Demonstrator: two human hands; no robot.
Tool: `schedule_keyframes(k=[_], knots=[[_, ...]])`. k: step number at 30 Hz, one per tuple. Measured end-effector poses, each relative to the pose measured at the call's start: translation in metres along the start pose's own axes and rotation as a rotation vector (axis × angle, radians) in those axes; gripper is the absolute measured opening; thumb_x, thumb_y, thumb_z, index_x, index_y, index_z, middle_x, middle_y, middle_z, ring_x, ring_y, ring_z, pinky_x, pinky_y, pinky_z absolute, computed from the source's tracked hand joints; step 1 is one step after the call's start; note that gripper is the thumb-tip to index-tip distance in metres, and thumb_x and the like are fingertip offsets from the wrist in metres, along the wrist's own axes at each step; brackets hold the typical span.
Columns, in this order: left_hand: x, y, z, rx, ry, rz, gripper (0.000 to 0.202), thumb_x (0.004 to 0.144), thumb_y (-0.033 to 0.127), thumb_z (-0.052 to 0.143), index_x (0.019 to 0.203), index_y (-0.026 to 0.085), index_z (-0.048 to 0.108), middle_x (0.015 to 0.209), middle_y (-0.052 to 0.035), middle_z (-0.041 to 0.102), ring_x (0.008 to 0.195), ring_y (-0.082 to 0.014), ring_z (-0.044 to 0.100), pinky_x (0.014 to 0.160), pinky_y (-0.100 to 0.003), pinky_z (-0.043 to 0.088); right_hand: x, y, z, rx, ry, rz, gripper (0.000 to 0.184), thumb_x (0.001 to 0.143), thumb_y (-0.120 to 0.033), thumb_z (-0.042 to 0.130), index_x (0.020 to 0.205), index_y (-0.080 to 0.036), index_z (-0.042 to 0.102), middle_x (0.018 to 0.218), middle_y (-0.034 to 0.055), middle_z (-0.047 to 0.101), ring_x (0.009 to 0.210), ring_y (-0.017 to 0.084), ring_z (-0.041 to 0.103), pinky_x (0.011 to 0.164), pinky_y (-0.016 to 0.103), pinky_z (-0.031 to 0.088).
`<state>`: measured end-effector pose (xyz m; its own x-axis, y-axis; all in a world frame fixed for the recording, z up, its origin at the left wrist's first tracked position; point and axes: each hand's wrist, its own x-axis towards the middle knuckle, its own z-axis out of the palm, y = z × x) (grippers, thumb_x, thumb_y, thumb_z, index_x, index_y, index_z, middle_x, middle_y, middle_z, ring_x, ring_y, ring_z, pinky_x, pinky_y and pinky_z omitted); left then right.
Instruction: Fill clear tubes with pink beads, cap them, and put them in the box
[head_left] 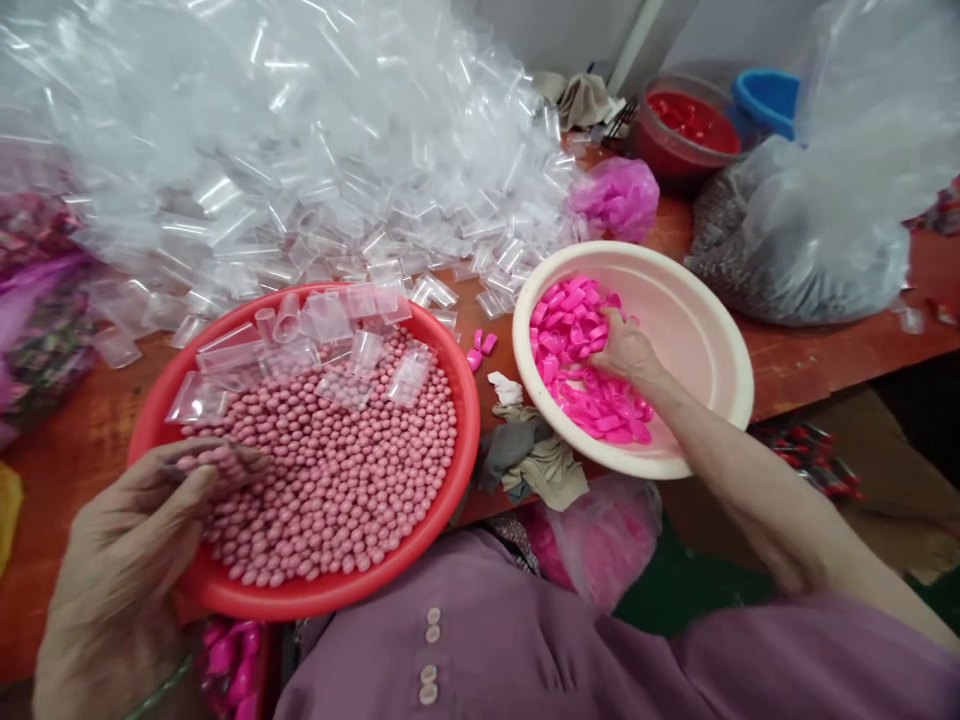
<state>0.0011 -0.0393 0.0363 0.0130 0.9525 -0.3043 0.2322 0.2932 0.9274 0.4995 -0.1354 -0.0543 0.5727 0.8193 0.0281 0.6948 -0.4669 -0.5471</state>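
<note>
My left hand (pixel 146 510) rests at the near left rim of a red basin (pixel 461 440) full of small pink oval beads (pixel 337 470); its fingers are closed round a clear tube filled with beads (pixel 217 462). Several empty clear plastic tubes (pixel 300 340) lie on the beads at the far side. My right hand (pixel 622 345) reaches into a cream bowl (pixel 705 310) and its fingers are curled down among bright pink caps (pixel 577 370); what they grip is hidden.
A large heap of clear tubes (pixel 300 150) fills the back of the orange table (pixel 825 350). A grey filled plastic bag (pixel 810 240), a red bowl (pixel 686 130), a blue tub (pixel 769 100), a pink bag (pixel 615 195) and crumpled cloth (pixel 532 455) lie around.
</note>
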Motion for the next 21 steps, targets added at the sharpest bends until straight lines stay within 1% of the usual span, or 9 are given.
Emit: schedule_keyframes(k=[4, 7, 9, 11, 14, 16, 17, 19, 21], knots=[[0.006, -0.005, -0.004, -0.07, -0.072, 0.036, 0.009, 0.075, 0.025, 0.077, 0.082, 0.027, 0.072, 0.082, 0.0068, 0.07, 0.081, -0.012, 0.062, 0.079, -0.023, 0.052, 0.0, -0.017, -0.008, -0.038, -0.043, 0.185, 0.077, 0.054, -0.013, 0.08, 0.128, -0.008, 0.057, 0.106, 0.0204, 0.065, 0.089, 0.028, 0.058, 0.082, 0.045, 0.04], [0.011, -0.007, -0.008, -0.177, -0.156, 0.058, 0.011, 0.077, 0.025, 0.077, 0.086, 0.027, 0.072, 0.078, 0.006, 0.07, 0.076, -0.0112, 0.062, 0.077, -0.024, 0.052, -0.003, -0.029, -0.016, -0.011, -0.047, 0.291, 0.071, 0.053, -0.008, 0.08, 0.121, -0.008, 0.062, 0.089, 0.014, 0.067, 0.075, 0.022, 0.055, 0.076, 0.044, 0.038], [0.011, -0.006, -0.008, -0.229, -0.236, 0.066, 0.01, 0.079, 0.028, 0.076, 0.088, 0.026, 0.071, 0.077, 0.0044, 0.07, 0.078, -0.0122, 0.064, 0.08, -0.026, 0.054, -0.005, -0.034, -0.021, 0.044, -0.04, 0.328, 0.063, 0.051, -0.005, 0.079, 0.113, -0.011, 0.066, 0.081, 0.0094, 0.066, 0.07, 0.019, 0.052, 0.074, 0.043, 0.038], [0.009, -0.003, -0.001, -0.251, -0.356, 0.076, 0.012, 0.08, 0.03, 0.076, 0.089, 0.024, 0.07, 0.08, 0.0019, 0.071, 0.082, -0.0139, 0.067, 0.083, -0.028, 0.054, -0.009, -0.036, -0.027, 0.116, -0.015, 0.362, 0.059, 0.051, -0.003, 0.079, 0.107, -0.014, 0.068, 0.074, 0.0058, 0.064, 0.066, 0.018, 0.051, 0.071, 0.042, 0.039], [0.005, 0.003, 0.024, -0.215, -0.64, 0.084, 0.017, 0.083, 0.034, 0.072, 0.093, 0.021, 0.069, 0.093, -0.0047, 0.075, 0.088, -0.0162, 0.069, 0.084, -0.03, 0.055, -0.015, -0.039, -0.035, 0.253, 0.025, 0.43, 0.056, 0.054, -0.004, 0.079, 0.108, -0.016, 0.067, 0.069, 0.0037, 0.063, 0.059, 0.017, 0.052, 0.064, 0.042, 0.04], [0.003, 0.007, 0.047, -0.12, -0.845, 0.092, 0.022, 0.087, 0.037, 0.067, 0.098, 0.018, 0.068, 0.104, -0.0093, 0.073, 0.094, -0.0172, 0.069, 0.086, -0.031, 0.053, -0.02, -0.043, -0.039, 0.369, 0.028, 0.462, 0.048, 0.058, -0.004, 0.077, 0.103, -0.018, 0.068, 0.07, 0.0046, 0.064, 0.058, 0.017, 0.055, 0.061, 0.041, 0.041], [0.004, 0.01, 0.058, -0.055, -0.919, 0.107, 0.025, 0.088, 0.038, 0.065, 0.101, 0.017, 0.067, 0.111, -0.0112, 0.072, 0.098, -0.0177, 0.067, 0.088, -0.031, 0.052, -0.022, -0.045, -0.041, 0.427, 0.027, 0.471, 0.043, 0.06, -0.003, 0.075, 0.099, -0.019, 0.068, 0.07, 0.0047, 0.064, 0.058, 0.017, 0.056, 0.06, 0.04, 0.042], [0.008, 0.014, 0.079, 0.066, -0.99, 0.181, 0.031, 0.089, 0.041, 0.062, 0.107, 0.016, 0.066, 0.126, -0.013, 0.066, 0.107, -0.019, 0.064, 0.094, -0.033, 0.05, -0.028, -0.054, -0.045, 0.533, 0.037, 0.471, 0.039, 0.06, 0.001, 0.07, 0.093, -0.021, 0.068, 0.07, 0.0034, 0.064, 0.058, 0.017, 0.058, 0.06, 0.039, 0.045], [0.014, 0.018, 0.096, 0.174, -1.004, 0.262, 0.038, 0.089, 0.042, 0.06, 0.117, 0.017, 0.063, 0.137, -0.0127, 0.059, 0.117, -0.0212, 0.058, 0.102, -0.036, 0.045, -0.034, -0.067, -0.052, 0.645, 0.076, 0.433, 0.042, 0.056, 0.004, 0.068, 0.088, -0.022, 0.068, 0.071, 0.0017, 0.064, 0.059, 0.016, 0.059, 0.06, 0.037, 0.047]])
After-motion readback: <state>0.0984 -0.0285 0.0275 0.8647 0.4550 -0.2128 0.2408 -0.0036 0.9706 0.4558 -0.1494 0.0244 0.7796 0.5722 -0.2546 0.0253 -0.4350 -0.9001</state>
